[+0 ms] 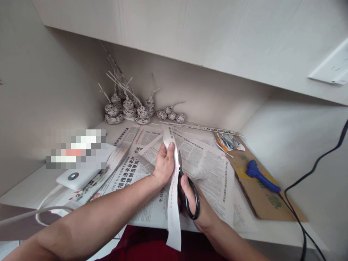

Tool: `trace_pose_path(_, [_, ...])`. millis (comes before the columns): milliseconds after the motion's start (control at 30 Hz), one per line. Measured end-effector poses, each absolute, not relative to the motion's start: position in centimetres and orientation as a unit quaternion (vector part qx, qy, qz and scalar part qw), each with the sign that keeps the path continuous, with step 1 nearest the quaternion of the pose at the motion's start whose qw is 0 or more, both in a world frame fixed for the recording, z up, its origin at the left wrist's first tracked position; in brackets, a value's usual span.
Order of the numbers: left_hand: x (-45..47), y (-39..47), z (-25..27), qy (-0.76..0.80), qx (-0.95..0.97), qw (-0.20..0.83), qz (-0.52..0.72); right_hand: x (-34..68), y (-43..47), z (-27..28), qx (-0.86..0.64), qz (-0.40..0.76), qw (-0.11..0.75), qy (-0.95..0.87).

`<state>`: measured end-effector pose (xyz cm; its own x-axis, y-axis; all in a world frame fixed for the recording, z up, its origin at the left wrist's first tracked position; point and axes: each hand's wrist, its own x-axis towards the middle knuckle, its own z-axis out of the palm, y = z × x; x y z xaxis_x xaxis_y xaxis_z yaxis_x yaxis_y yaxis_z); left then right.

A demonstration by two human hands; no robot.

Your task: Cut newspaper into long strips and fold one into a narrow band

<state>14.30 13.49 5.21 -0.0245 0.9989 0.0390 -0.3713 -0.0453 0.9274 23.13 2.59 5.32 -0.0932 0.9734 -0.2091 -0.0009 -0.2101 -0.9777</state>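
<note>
A long strip of paper, white with faint red print, runs from the newspapers down past the table's front edge. My left hand is closed round its upper part, thumb on top. Black-handled scissors are in my right hand, thumb through one loop. Their blades point away from me, right along the strip's right edge; whether they are cutting into it I cannot tell. Under both hands lie spread newspaper sheets.
Several gourd-shaped woven paper pieces stand at the back left, with small woven balls beside them. A blue glue gun rests on cardboard at right, its black cord trailing. A white device sits left. An overhanging panel is above.
</note>
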Motion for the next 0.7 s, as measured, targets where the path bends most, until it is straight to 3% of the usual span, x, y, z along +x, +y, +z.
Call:
trace_pose_path(400, [14.4,13.6,5.3,0.379,0.345,0.623,0.591,22.5,3.2,5.6,-0.542,0.557,0.441,-0.449])
trace_pose_path(700, [12.8,17.0,5.8,0.335,0.275,0.759,0.486,26.6,2.4,5.4,-0.549,0.615,0.342,-0.451])
